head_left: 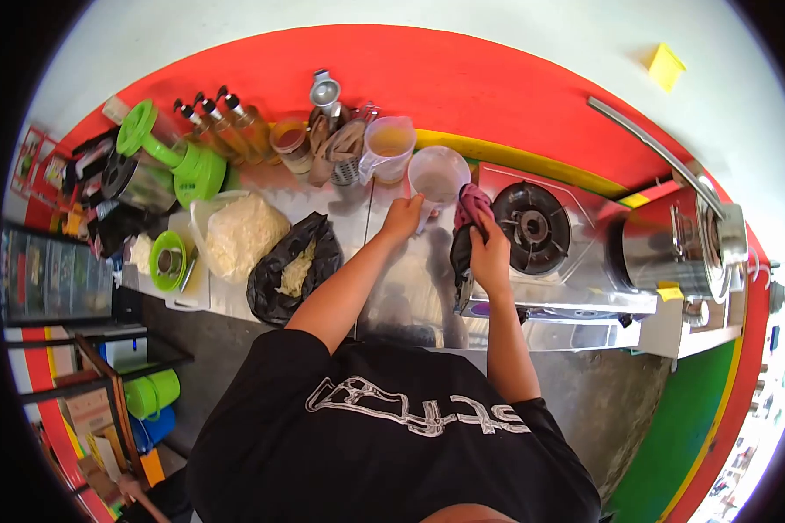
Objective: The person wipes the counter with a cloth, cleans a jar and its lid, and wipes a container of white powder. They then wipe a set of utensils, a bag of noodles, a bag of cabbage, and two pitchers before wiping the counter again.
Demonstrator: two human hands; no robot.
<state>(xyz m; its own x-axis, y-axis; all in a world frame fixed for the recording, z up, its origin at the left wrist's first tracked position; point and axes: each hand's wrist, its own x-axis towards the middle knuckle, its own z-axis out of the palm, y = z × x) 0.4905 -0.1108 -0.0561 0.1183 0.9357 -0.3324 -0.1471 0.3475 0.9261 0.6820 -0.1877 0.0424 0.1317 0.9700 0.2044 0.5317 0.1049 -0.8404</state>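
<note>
Our left hand [403,214] clasps a translucent plastic jug [437,179] by its side — our right hand [490,254] bunches a limp dark cloth [467,218] against it.

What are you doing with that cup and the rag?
A person in a black shirt stands at a steel counter. The left hand holds a clear plastic measuring jug, while the right hand grips a dark red cloth against its side. A gas burner sits just beside them, and a black bag lies further left.
</note>
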